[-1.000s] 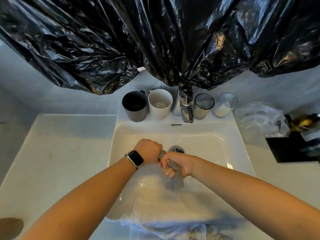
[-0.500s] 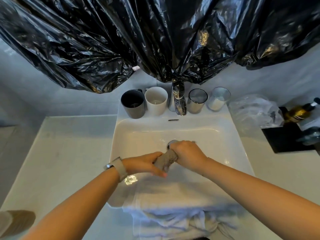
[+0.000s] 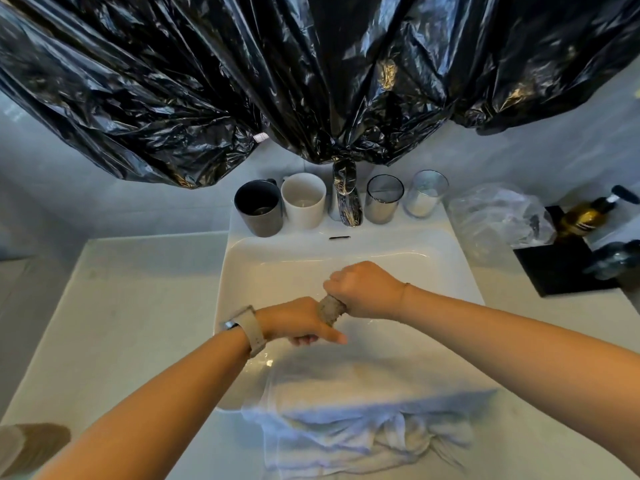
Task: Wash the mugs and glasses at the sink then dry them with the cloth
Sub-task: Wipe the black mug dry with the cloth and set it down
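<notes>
Over the white sink (image 3: 242,271) both my hands grip a twisted grey-beige cloth (image 3: 330,310). My left hand (image 3: 298,322) holds its lower end and my right hand (image 3: 363,289) its upper end; only the short middle shows. On the sink's back ledge stand a dark grey mug (image 3: 258,211), a white mug (image 3: 304,199), a smoky glass (image 3: 383,202) and a clear glass (image 3: 426,192). The tap (image 3: 346,199) stands between the white mug and the smoky glass. A white towel (image 3: 346,427) hangs over the sink's front edge.
Black plastic sheeting (image 3: 311,71) hangs over the wall above the tap. A crumpled clear bag (image 3: 498,216) lies on the right counter beside a black tray (image 3: 561,268) with a brown bottle (image 3: 585,216). The pale counter (image 3: 121,306) extends to the left.
My hands have turned against each other on the cloth, twisting it into a tight roll. My right hand rose toward the drain, and my left hand rolled over so the watch face points away.
</notes>
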A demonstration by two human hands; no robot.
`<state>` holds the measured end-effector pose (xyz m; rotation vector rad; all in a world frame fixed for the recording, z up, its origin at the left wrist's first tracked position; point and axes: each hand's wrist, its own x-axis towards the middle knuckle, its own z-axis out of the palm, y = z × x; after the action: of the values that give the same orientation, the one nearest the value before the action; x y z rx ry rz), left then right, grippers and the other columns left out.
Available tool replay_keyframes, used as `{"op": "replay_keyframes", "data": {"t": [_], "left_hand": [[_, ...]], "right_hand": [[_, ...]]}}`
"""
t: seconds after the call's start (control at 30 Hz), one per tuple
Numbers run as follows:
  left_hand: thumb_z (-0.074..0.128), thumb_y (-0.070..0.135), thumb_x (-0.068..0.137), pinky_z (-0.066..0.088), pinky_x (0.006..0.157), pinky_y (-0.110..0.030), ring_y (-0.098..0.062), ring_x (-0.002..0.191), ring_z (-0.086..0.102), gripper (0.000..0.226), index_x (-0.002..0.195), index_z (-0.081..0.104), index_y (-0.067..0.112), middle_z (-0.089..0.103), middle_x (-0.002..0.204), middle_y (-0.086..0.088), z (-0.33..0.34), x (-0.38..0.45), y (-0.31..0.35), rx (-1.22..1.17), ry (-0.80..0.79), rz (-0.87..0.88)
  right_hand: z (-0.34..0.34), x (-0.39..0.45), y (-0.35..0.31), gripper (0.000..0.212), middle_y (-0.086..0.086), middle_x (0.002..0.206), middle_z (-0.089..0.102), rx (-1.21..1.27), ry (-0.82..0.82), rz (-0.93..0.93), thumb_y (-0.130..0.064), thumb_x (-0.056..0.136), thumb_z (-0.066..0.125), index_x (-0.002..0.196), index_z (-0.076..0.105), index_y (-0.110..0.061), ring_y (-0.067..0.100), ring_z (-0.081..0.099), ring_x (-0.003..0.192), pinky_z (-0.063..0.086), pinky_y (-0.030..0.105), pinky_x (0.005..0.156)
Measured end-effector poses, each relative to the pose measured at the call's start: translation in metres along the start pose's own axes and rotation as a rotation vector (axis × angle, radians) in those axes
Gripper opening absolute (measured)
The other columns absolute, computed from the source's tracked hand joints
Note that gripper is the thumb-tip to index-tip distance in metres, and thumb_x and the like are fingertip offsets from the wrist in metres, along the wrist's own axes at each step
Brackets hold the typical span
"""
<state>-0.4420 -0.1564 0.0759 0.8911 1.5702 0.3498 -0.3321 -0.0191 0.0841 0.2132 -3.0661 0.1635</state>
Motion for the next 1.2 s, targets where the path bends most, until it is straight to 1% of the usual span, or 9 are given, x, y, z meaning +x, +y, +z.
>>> {"op": "replay_keyframes", "data": {"t": [0.1,0.2,0.37,0.47,0.73,0.83,0.93,1.03,1.2], "left_hand": [[0.063,0.029,0.090,0.037,0.061,-0.026,-0.022,0.073,0.059,0.022,0.090,0.065,0.007,0.069,0.087,-0.011,-0.012,0.013,-0.005,0.733,0.344,0.017],[0.050,0.024,0.094,0.036,0.064,-0.032,-0.032,0.086,0.063,0.019,0.101,0.061,0.010,0.068,0.098,-0.010,-0.017,0.027,-0.017,1.038,0.408,0.111],[0.048,0.025,0.097,0.036,0.063,-0.033,-0.032,0.089,0.065,0.023,0.107,0.059,0.008,0.066,0.104,-0.011,-0.020,0.049,-0.028,1.164,0.396,0.153],[0.048,0.027,0.097,0.038,0.065,-0.033,-0.033,0.091,0.064,0.023,0.107,0.058,0.008,0.066,0.105,-0.012,-0.025,0.055,-0.031,1.156,0.363,0.144],[0.050,0.028,0.097,0.038,0.066,-0.031,-0.031,0.092,0.064,0.024,0.110,0.057,0.009,0.065,0.106,-0.010,-0.032,0.059,-0.025,1.163,0.358,0.130],[0.051,0.023,0.095,0.034,0.063,-0.030,-0.030,0.087,0.062,0.017,0.104,0.056,0.009,0.064,0.102,-0.010,-0.031,0.058,-0.019,1.026,0.443,0.130],[0.068,0.027,0.085,0.034,0.057,-0.028,-0.020,0.075,0.053,0.030,0.104,0.046,0.018,0.054,0.095,-0.001,-0.033,0.046,-0.019,0.489,0.513,0.205],[0.080,0.032,0.080,0.047,0.074,-0.024,-0.016,0.091,0.056,0.061,0.125,0.040,0.023,0.050,0.114,0.001,-0.025,0.022,-0.028,0.129,0.623,0.168],[0.055,0.046,0.097,0.049,0.091,-0.035,-0.015,0.103,0.060,0.036,0.126,0.048,0.027,0.059,0.130,-0.007,0.031,-0.005,-0.040,-0.627,0.445,-0.112]], "right_hand": [[0.028,0.006,-0.014,0.011,0.015,0.077,0.061,0.307,-0.301,0.385,-0.008,0.084,0.055,0.077,0.063,-0.004,0.033,0.059,0.074,0.034,0.029,0.057],[0.047,0.010,-0.023,0.024,0.006,0.056,0.043,0.821,-0.439,0.696,0.001,0.078,0.053,0.057,0.046,-0.009,0.022,0.045,0.056,0.029,0.025,0.048],[0.053,0.009,-0.030,0.031,0.002,0.047,0.034,1.514,-0.563,1.164,0.003,0.066,0.053,0.046,0.040,-0.017,0.013,0.035,0.038,0.030,0.018,0.040],[0.056,0.013,-0.029,0.024,0.002,0.049,0.037,1.874,-0.627,1.282,0.002,0.075,0.046,0.059,0.043,-0.015,0.012,0.039,0.033,0.036,0.015,0.036],[0.056,0.018,-0.024,0.032,0.000,0.048,0.036,1.998,-0.619,1.294,0.002,0.082,0.039,0.056,0.038,-0.017,0.010,0.037,0.035,0.032,0.016,0.034],[0.048,0.016,-0.019,0.029,-0.001,0.049,0.041,1.624,-0.426,1.162,0.003,0.078,0.052,0.057,0.047,-0.015,0.010,0.042,0.043,0.034,0.019,0.043],[0.037,0.004,-0.012,0.005,-0.013,0.047,0.058,1.338,-0.240,0.963,-0.013,0.084,0.067,0.088,0.069,-0.013,-0.001,0.055,0.047,0.038,0.010,0.047],[0.035,-0.013,-0.013,0.027,0.005,0.068,0.068,1.403,-0.099,1.097,-0.038,0.087,0.067,0.103,0.069,-0.015,0.017,0.064,0.062,0.047,0.023,0.056],[0.021,-0.023,-0.032,0.040,0.011,0.093,0.071,1.603,0.355,1.228,-0.045,0.096,0.050,0.094,0.070,-0.011,0.015,0.066,0.084,0.046,0.018,0.063]]}}
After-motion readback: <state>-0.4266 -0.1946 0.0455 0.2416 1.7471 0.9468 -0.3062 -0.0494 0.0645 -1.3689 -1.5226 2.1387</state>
